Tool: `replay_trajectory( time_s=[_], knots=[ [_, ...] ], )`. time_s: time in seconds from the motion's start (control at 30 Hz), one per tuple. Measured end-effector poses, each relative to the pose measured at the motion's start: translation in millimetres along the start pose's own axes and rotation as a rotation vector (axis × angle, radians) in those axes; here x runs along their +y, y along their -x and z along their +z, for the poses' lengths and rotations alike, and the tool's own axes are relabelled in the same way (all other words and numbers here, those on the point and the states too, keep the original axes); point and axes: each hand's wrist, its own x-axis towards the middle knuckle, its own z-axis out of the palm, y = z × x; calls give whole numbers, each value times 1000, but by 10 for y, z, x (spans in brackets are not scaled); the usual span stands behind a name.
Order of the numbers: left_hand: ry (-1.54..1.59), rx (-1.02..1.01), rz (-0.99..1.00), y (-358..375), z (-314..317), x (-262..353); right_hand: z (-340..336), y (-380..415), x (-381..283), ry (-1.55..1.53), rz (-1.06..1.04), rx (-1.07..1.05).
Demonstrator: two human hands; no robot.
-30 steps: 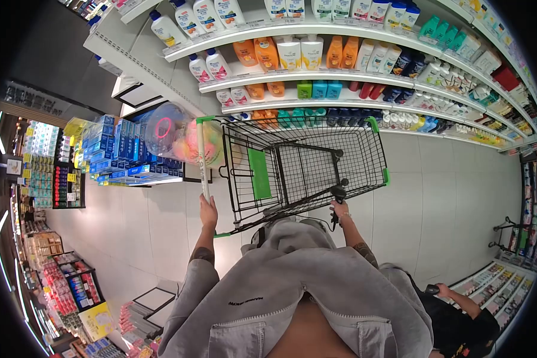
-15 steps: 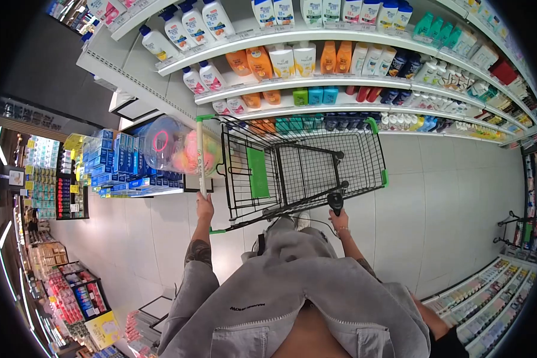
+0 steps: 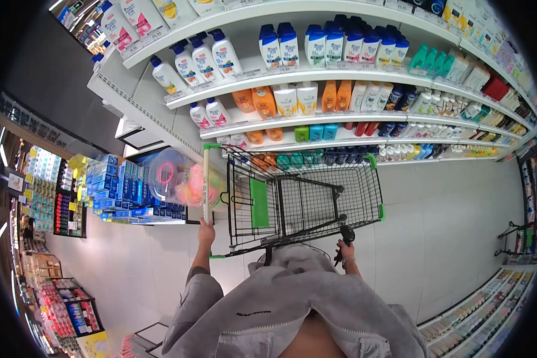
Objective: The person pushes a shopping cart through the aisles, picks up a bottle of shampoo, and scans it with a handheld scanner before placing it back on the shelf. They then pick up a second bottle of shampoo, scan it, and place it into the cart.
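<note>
My left hand (image 3: 206, 230) is wrapped round the near end of the pale handle bar (image 3: 206, 185) of a shopping cart (image 3: 316, 230). The cart is of black wire with green corners and a green flap, and its basket looks bare. In my right hand (image 3: 347, 252) is a black handheld object with a rounded head (image 3: 347, 234), held upright beside the cart's near side; its exact kind I cannot tell. A clear balloon (image 3: 167, 178) with pink and orange shapes overlaps the handle's left side.
Shelves of shampoo bottles (image 3: 271, 48) run across the front, just beyond the cart. Left of it stands a stack of blue boxes (image 3: 128, 182). Low racks (image 3: 477, 310) line the right, with another cart (image 3: 510, 235) at the far right edge. Grey tile floor (image 3: 441, 209) lies between.
The view has tilted upward, so the shelves and cart sit lower in it. My left hand stays on the handle bar; the black object in my right hand now stands more upright.
</note>
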Motion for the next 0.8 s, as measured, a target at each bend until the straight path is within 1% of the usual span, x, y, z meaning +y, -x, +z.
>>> replay_trajectory(
  time_s=[0.03, 0.2, 0.27, 0.3, 0.37, 0.5, 0.57, 0.63, 0.73, 0.8],
  knots=[
    [-13, -34, -15, 37, -37, 12, 22, -29, -16, -24, -1, 27],
    [-23, 13, -4, 111, -27, 10, 245, -193, -148, -68, 31, 38],
    [-38, 21, -11, 89, -23, -34, 265, -123, -216, -249, 115, 31],
    [-36, 16, -14, 49, -16, -42, 277, -141, -222, -247, 115, 34],
    [-28, 7, -16, -7, 26, -42, 275, -200, -257, -225, 152, -33],
    [-6, -11, -4, -133, -25, -31, 326, -217, -326, -174, 163, -41],
    [12, -9, 34, -186, 12, -19, 353, -261, -364, -16, 163, -56],
    [-15, -9, 21, -205, -16, 20, 387, -288, -367, -21, 166, -40],
    [-21, 16, 55, -224, -27, 58, 465, -282, -407, 63, 118, -59],
    [-30, 17, 69, -215, -82, 97, 522, -265, -437, 59, 118, -73]
  ],
)
